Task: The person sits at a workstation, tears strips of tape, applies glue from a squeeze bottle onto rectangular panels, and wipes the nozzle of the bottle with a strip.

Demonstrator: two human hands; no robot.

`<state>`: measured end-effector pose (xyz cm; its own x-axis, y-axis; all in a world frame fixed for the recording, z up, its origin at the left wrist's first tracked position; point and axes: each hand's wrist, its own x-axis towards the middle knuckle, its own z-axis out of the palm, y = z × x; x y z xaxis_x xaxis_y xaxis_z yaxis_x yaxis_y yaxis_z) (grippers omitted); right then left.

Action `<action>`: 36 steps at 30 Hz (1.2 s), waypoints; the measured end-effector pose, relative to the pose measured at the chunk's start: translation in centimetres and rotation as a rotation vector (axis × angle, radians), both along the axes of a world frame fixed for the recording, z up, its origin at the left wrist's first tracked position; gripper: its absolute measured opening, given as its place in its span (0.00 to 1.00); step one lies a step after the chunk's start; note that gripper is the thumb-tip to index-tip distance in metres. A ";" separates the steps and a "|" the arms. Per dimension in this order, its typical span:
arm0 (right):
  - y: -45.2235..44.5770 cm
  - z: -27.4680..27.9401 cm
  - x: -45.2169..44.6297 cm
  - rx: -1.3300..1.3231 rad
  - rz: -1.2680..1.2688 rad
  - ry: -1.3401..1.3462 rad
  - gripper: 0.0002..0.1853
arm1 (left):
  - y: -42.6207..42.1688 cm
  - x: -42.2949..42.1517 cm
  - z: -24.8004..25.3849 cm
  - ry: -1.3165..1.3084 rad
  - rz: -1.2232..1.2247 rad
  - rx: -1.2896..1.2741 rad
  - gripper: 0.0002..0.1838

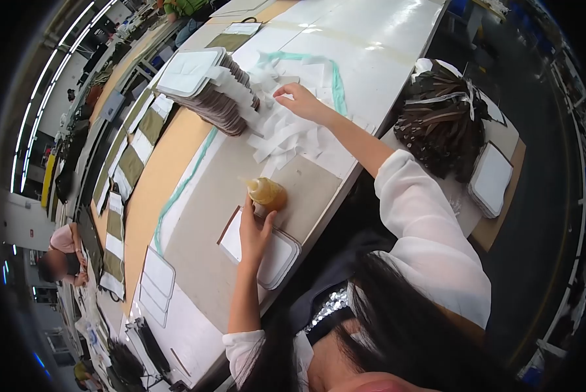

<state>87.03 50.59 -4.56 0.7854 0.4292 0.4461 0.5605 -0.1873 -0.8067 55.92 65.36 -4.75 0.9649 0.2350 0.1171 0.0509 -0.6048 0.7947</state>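
My left hand (255,236) is wrapped round the lower side of a yellowish glue bottle (268,194), which lies tilted above a white rounded panel (276,259) near the table's front edge. Farther out, my right hand (295,102) hovers over a loose heap of white strips (286,134), its fingers bent and a little apart, with nothing visible between them. Left of that hand stands a tall stack of panels (217,98) with white tops and brown edges. A grey board (304,176) lies beside the bottle.
A turquoise strip (182,196) runs along the table. White panels (155,284) lie at its lower left. To the right, a side surface holds a dark bundle (440,121) and stacked white pieces (491,179). A person (64,251) is at the far left.
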 end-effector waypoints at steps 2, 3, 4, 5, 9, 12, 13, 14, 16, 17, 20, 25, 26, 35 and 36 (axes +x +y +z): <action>1.7 -1.5 2.5 -0.158 -0.003 -0.097 0.12 | 0.7 -0.3 -2.0 -0.108 -0.019 0.110 0.36; 2.6 -2.2 3.7 -0.197 -0.014 -0.127 0.12 | 0.5 -0.4 -2.1 -0.102 -0.007 0.170 0.35; 3.2 -3.0 4.9 -0.235 -0.027 -0.158 0.11 | 0.3 -0.4 -2.1 -0.097 0.004 0.231 0.35; 3.7 -3.2 5.6 -0.272 -0.043 -0.190 0.11 | -0.1 -0.5 -2.0 -0.087 0.031 0.212 0.32; 5.4 -3.5 6.7 -0.452 0.076 -0.222 0.12 | -0.1 -0.4 -1.8 -0.067 0.045 0.132 0.30; 6.0 -3.9 6.6 -0.609 0.023 -0.225 0.13 | -0.3 -0.4 -1.7 -0.141 0.039 0.240 0.29; 6.0 -4.1 6.7 -0.545 -0.030 -0.194 0.12 | -0.3 -0.5 -1.6 -0.148 0.042 0.256 0.29; 6.0 -4.4 6.9 -0.482 -0.084 -0.163 0.12 | -0.3 -0.4 -1.6 -0.156 0.044 0.272 0.29; 5.0 -3.4 6.8 -0.020 0.030 0.175 0.12 | -0.3 -0.4 -1.7 -0.174 0.048 0.298 0.28; 4.3 -2.6 6.8 0.207 0.084 0.345 0.12 | -0.3 -0.3 -1.8 -0.176 0.051 0.286 0.28; 1.7 0.5 5.1 0.612 0.302 0.684 0.14 | -0.1 -0.5 -2.1 -0.140 0.059 0.242 0.29; -1.2 5.3 -1.1 0.793 0.558 0.763 0.18 | -0.1 -0.3 -2.0 -0.214 0.078 0.161 0.35; -1.5 5.8 -2.3 0.814 0.604 0.754 0.18 | 0.0 -0.5 -1.8 -0.258 0.113 0.124 0.36; 0.4 10.4 -12.6 0.510 0.456 0.277 0.19 | 0.2 1.2 7.4 -0.630 0.306 0.016 0.22; 1.0 10.6 -13.5 0.458 0.460 0.175 0.19 | 0.4 1.5 8.6 -0.628 0.268 0.020 0.20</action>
<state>73.48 51.64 6.08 0.6447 0.5356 0.5454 0.3549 0.4221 -0.8342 57.44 65.78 3.84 0.6214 0.4486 0.6423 -0.2662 -0.6502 0.7116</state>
